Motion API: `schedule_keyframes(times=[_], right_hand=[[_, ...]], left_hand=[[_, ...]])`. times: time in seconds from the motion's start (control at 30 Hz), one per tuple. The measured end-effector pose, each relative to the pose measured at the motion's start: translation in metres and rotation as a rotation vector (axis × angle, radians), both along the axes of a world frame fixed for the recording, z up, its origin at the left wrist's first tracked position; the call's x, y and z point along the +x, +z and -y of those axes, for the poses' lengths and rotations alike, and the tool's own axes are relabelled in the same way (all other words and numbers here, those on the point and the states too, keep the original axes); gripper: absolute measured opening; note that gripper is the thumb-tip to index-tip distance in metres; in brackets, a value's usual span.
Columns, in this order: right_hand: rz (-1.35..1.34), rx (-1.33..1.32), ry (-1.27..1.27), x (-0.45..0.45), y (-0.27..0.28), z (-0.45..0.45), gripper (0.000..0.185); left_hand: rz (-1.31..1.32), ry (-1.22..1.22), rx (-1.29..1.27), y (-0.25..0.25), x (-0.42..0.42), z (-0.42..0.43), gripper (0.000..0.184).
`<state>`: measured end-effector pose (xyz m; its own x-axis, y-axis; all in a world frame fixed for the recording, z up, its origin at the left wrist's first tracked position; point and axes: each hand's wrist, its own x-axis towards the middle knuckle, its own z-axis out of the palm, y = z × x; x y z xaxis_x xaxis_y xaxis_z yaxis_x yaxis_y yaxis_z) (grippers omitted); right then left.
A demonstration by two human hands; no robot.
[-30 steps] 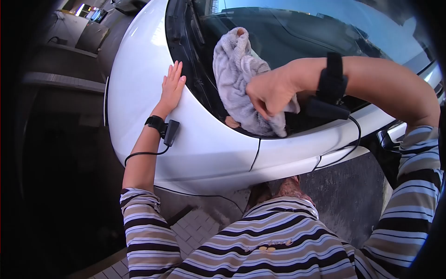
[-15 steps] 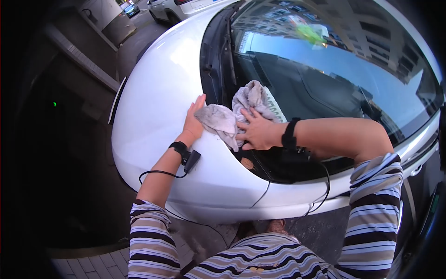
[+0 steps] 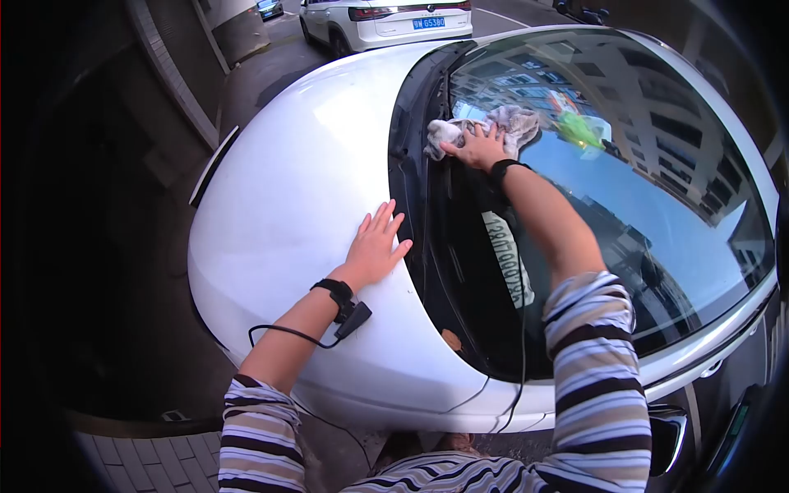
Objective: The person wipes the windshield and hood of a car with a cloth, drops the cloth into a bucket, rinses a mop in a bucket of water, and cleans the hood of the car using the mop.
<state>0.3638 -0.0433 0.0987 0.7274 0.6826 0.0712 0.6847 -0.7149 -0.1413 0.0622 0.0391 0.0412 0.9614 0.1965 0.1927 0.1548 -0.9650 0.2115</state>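
Fingers spread, our right hand (image 3: 483, 150) has taken the crumpled grey cloth (image 3: 519, 127) far across the dark windshield (image 3: 625, 238), extending our wiping, left hand (image 3: 374, 251) splayed on the white metal hood (image 3: 300, 164).

r grip (image 3: 482, 150) on cloth (image 3: 519, 125), l grip (image 3: 373, 250) on hood (image 3: 283, 185).

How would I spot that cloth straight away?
On the nearest white car, look to the windshield. Near its lower edge, the person's right hand lies spread on the cloth. It is pale grey and rumpled, unlike the smooth, reflective windshield.
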Motion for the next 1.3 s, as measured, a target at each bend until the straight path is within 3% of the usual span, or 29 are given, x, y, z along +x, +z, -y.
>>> schedule_keyframes(times=[0.1,0.23,0.27,0.37,0.43,0.5,0.63,0.77,0.8,0.9,0.97,1.07,1.1,1.17,1.27,1.3], right_hand=[[-0.051,0.123,0.022,0.001,-0.015,-0.035,0.094],[-0.015,0.18,0.119,-0.004,-0.022,-0.038,0.063],[0.094,0.236,0.171,-0.009,-0.024,-0.029,0.047],[0.094,0.135,0.254,-0.018,-0.015,-0.013,0.043],[-0.068,0.244,0.211,-0.005,-0.006,-0.019,0.043],[-0.188,0.43,-0.047,0.009,0.015,-0.043,0.045],[-0.236,1.047,-0.085,0.025,0.061,-0.096,0.047],[-0.268,1.305,-0.072,0.025,0.088,-0.132,0.045],[-0.167,1.24,-0.175,0.015,0.092,-0.13,0.037],[-0.024,0.407,-0.107,0.044,0.045,-0.131,0.031],[0.089,0.076,-0.043,-0.01,0.056,-0.101,0.026],[0.325,0.027,0.117,-0.015,0.035,-0.117,0.031],[0.278,-0.013,0.169,-0.009,0.02,-0.129,0.032],[0.383,-0.227,0.177,-0.015,0.009,-0.137,0.046],[0.272,-0.409,0.259,0.003,-0.026,-0.132,0.056],[0.34,-0.588,0.238,-0.002,-0.033,-0.136,0.062]], left_hand=[[-0.029,0.005,0.023,0.003,-0.003,0.002,0.055],[-0.003,0.005,0.013,0.004,-0.002,0.003,0.054],[0.007,0.007,0.01,0.002,-0.003,0.004,0.054],[0.037,0.005,0.006,0.001,-0.003,0.002,0.054],[0.052,-0.003,0.011,0.001,-0.004,0.003,0.054],[0.052,0.0,0.013,0.002,-0.003,0.003,0.054],[0.03,0.014,0.026,0.003,-0.003,0.004,0.054],[0.052,0.005,0.01,0.001,-0.003,0.004,0.055],[0.056,0.004,0.002,0.002,-0.003,0.005,0.055],[0.079,0.001,-0.016,0.002,-0.004,0.005,0.054],[0.095,-0.003,-0.02,0.002,-0.004,0.004,0.054],[0.112,-0.009,-0.027,0.004,-0.004,0.006,0.053],[0.114,-0.009,-0.03,0.005,-0.004,0.006,0.053],[0.128,-0.008,-0.045,0.005,-0.004,0.006,0.053],[0.142,-0.015,-0.075,0.009,-0.005,0.006,0.053],[0.143,-0.015,-0.07,0.008,-0.004,0.005,0.053]])
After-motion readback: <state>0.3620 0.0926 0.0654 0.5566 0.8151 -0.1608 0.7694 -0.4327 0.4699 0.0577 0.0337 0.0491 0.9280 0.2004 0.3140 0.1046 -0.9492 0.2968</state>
